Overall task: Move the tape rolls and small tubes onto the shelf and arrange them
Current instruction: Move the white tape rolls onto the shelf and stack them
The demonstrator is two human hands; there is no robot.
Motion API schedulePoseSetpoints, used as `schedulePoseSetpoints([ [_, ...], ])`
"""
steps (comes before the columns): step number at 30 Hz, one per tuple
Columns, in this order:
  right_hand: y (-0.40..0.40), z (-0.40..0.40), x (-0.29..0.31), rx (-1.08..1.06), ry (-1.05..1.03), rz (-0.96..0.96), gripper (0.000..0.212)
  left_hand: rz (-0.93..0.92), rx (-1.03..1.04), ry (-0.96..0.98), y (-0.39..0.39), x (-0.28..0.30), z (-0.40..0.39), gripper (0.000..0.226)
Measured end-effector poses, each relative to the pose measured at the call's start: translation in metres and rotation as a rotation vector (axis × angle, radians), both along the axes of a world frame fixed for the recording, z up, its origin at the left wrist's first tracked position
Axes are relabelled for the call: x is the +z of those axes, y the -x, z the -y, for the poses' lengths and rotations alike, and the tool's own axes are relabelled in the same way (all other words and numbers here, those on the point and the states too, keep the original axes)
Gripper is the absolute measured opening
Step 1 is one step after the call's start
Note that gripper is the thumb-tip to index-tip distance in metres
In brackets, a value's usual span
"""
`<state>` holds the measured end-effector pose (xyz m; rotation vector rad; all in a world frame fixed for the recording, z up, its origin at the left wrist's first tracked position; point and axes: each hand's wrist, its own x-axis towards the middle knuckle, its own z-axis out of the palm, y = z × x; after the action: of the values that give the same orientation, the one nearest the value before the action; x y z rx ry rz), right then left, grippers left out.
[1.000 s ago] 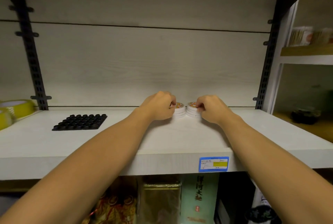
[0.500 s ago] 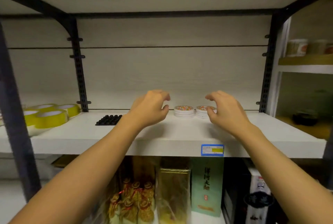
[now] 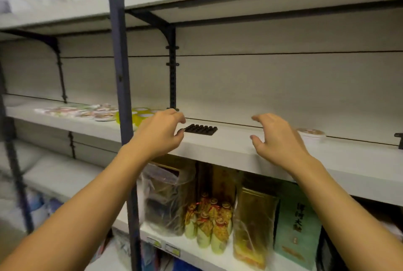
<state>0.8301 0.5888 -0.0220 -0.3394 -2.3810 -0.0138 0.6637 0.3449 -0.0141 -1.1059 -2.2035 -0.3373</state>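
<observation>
Two bare forearms are reaching up toward a pale shelf point(image 3: 229, 146) at chest height. The left hand point(image 3: 159, 133) is hovering at about ten o'clock from centre, its grip loosely spread and holding nothing. The right hand point(image 3: 277, 137) is hovering at about two o'clock, its grip likewise spread, fingers half curled in the air above the shelf edge. Between the hands a black studded tray point(image 3: 201, 129) is lying flat on the shelf. At three o'clock, just beyond the right hand, a small stack of flat round tape rolls point(image 3: 310, 134) is sitting on the shelf, partly hidden by the hand. At nine o'clock, behind a dark upright post point(image 3: 121, 100), yellow tape rolls point(image 3: 141, 116) are resting beside a blurred spread of more small flat rolls point(image 3: 87, 111). No tubes can be made out. The rolls are probably light and stiff, with smooth sides that could slip; the small ones likely call for a pinch across the rim, and a stack for holding from both sides so it stays together. Packaged goods point(image 3: 253, 227) are standing on the shelf below.
</observation>
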Motion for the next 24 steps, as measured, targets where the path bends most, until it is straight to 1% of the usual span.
schedulePoseSetpoints([
  [4,0.038,0.036,-0.006,0.08,-0.035,0.086,0.055,0.031,0.135,0.016,0.01,-0.003,0.056,0.029],
  [8,0.072,0.077,-0.009,0.156,-0.034,0.112,0.053,0.064,0.24,0.013,0.026,-0.005,0.108,0.02],
  [12,0.107,0.117,-0.006,0.242,-0.039,0.118,0.056,0.069,0.333,-0.012,0.049,-0.009,0.148,0.029],
  [18,0.168,0.181,-0.005,0.378,-0.055,0.107,0.057,0.098,0.357,-0.024,0.1,-0.013,0.195,0.034],
  [24,0.234,0.237,-0.003,0.422,-0.056,0.106,0.053,0.103,0.367,-0.023,0.168,-0.011,0.248,0.033],
])
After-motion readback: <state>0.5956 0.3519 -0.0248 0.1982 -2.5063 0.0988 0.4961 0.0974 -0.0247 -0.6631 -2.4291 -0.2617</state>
